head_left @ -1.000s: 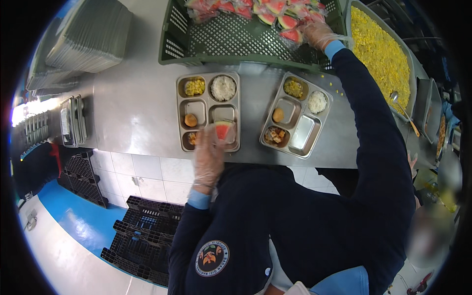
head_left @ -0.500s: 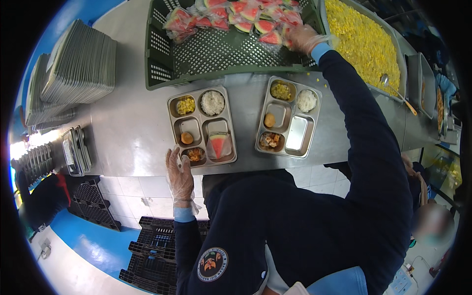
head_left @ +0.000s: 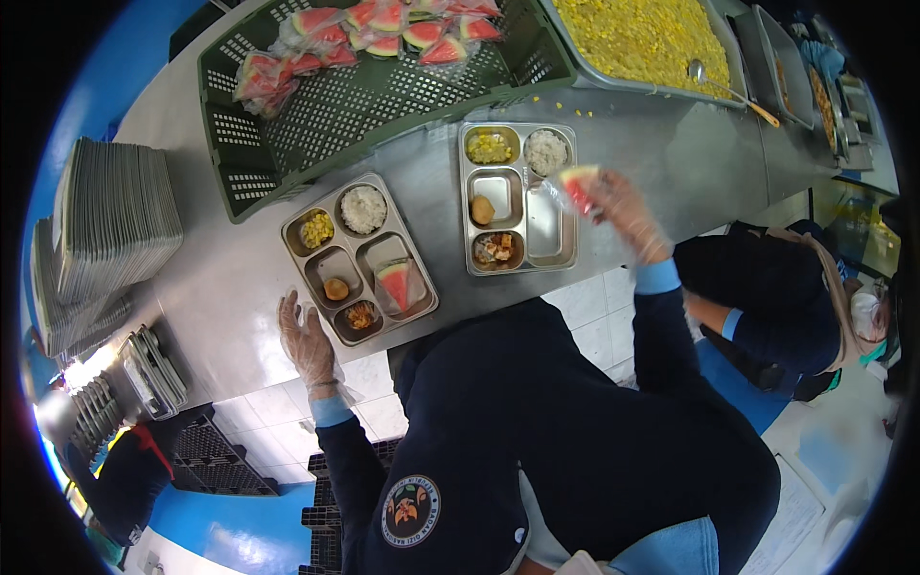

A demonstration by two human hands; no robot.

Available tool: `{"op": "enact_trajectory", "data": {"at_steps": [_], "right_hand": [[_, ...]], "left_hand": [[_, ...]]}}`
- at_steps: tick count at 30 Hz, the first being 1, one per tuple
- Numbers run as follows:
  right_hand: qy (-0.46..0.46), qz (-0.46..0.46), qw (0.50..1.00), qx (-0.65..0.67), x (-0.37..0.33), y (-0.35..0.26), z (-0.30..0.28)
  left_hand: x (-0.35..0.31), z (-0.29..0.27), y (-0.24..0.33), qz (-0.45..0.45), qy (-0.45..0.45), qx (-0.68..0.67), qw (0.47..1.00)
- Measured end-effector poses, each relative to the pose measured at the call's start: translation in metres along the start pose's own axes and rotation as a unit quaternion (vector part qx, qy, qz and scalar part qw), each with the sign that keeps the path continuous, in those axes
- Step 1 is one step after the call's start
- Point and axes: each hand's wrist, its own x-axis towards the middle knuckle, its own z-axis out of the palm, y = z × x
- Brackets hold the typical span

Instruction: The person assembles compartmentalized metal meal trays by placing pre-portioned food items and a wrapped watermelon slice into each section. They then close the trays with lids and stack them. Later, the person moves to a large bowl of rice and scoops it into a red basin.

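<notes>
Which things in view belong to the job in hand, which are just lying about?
Part of the job:
right hand, holding a bagged watermelon slice
open left hand
left compartment tray
right compartment tray
green crate of more bagged slices

Apparently just lying about:
stray corn kernels
black pallets

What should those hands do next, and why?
Probably lower the right hand and lay its wrapped watermelon slice in the right tray's long lower-right compartment: that space looks empty, while the left tray's matching compartment holds another wrapped slice.
</notes>
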Motion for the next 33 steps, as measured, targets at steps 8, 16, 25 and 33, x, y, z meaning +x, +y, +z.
{"op": "enact_trajectory", "data": {"at_steps": [8, 16, 25, 33], "right_hand": [[-0.023, 0.124, 0.969, -0.213, -0.001, 0.076, 0.036], [0.130, -0.052, 0.955, -0.262, 0.042, 0.127, 0.016], [0.085, -0.045, 0.971, -0.216, 0.024, 0.109, 0.117], [0.062, -0.107, 0.950, -0.288, 0.006, 0.084, 0.285]], "left_hand": [[0.012, -0.002, -0.049, -0.031, -0.037, -0.017, 0.999], [-0.007, 0.005, -0.082, -0.147, -0.119, -0.315, 0.930], [0.009, -0.037, -0.096, -0.098, -0.160, -0.120, 0.975], [0.054, -0.150, -0.199, 0.069, -0.186, -0.124, 0.972]]}}
